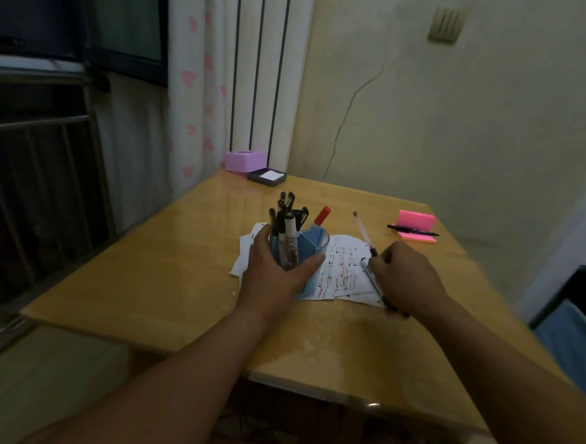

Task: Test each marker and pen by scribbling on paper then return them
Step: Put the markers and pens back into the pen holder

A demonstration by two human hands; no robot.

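Left hand (270, 269) around pen holder (312, 243)

The left hand (274, 267) hides the near side of the pen holder (311, 243). The paper (345, 263) lies partly under both, and its marks are too small to read. The right hand (408, 276) covers the thin pen's (362, 231) low end. The blurry blue thing (580, 348) is cut off by the right edge.

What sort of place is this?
Probably a home bedroom or study corner: a heart-print curtain beside a barred window, a small wooden table with a pen holder, and a purple tissue box.
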